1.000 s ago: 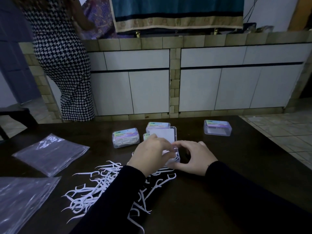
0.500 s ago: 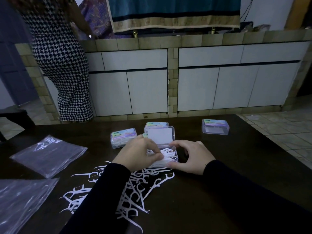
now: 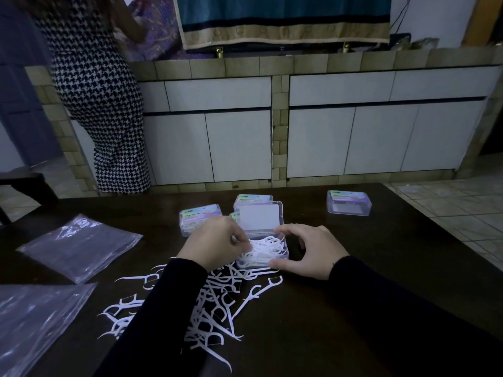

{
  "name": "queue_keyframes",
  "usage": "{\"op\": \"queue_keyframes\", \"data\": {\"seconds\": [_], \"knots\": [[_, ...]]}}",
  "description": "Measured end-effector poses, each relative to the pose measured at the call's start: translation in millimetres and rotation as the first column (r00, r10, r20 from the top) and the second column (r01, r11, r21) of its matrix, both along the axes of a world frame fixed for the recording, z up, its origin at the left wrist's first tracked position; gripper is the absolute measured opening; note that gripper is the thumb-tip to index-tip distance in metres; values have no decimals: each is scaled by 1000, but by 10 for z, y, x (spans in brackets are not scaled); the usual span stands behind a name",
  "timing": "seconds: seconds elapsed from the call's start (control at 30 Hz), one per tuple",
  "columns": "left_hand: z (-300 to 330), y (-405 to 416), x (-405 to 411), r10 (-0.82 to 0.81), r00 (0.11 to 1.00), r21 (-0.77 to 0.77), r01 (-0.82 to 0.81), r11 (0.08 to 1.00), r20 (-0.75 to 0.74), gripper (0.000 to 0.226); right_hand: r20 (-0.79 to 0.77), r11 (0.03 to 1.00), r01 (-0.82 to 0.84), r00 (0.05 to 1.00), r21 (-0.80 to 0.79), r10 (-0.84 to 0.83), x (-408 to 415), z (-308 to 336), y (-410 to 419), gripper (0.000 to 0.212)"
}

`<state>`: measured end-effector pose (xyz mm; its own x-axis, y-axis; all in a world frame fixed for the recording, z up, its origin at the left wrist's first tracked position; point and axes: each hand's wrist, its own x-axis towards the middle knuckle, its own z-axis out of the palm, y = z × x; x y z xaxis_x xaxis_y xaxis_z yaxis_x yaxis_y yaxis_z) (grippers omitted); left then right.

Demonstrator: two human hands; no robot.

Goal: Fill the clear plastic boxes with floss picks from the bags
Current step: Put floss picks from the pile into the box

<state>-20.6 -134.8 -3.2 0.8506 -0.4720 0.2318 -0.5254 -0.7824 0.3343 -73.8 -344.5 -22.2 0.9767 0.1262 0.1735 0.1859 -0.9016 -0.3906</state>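
An open clear plastic box [image 3: 284, 255] stands mid-table with its lid [image 3: 260, 217] raised behind it and white floss picks [image 3: 265, 248] heaped inside. My left hand [image 3: 215, 244] is at the box's left rim, fingers curled down onto the picks in it. My right hand [image 3: 310, 248] grips the box from the right, thumb at the front corner and index finger at the rear corner. A loose pile of floss picks [image 3: 215, 303] lies on the table in front of the box, partly hidden by my left sleeve.
Closed labelled boxes sit behind the open one [image 3: 200, 216], [image 3: 253, 198], and one apart at the right [image 3: 349, 202]. Two flat plastic bags [image 3: 79, 246], [image 3: 32, 322] lie at the left. A person in a checked dress [image 3: 100, 104] stands at the tiled counter beyond the dark table [image 3: 381, 254].
My left hand has drawn back leftward off the box, uncovering the picks inside. The right hand keeps its hold on the box's right side.
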Motion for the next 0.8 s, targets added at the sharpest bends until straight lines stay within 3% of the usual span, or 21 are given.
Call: {"op": "queue_keyframes", "data": {"seconds": [0.17, 0.4, 0.63, 0.73, 0.8], "knots": [[45, 25, 4, -18, 1000, -49, 19, 999, 9, 9, -2, 1000, -3, 1000, -11, 3, -9, 5, 5, 73], [-42, -56, 40, -57, 996, -6, 57, 998, -62, 27, 8, 999, -13, 1000, -37, 13, -4, 7, 5, 73], [-41, 4, 1, -66, 998, -129, 68, 989, 13, 16, 175, 993, -23, 984, -115, 43, -23, -43, 52, 80], [-41, 12, -31, -102, 991, -124, 112, 986, 87, 17, 326, 972, -142, 925, -185, 197, -101, -23, 154, 68], [-35, 45, -26, -120, 978, -74, 134, 988, 171, 18, 348, 937, -244, 880, -251, 323, -161, -24, 247, 60]]}}
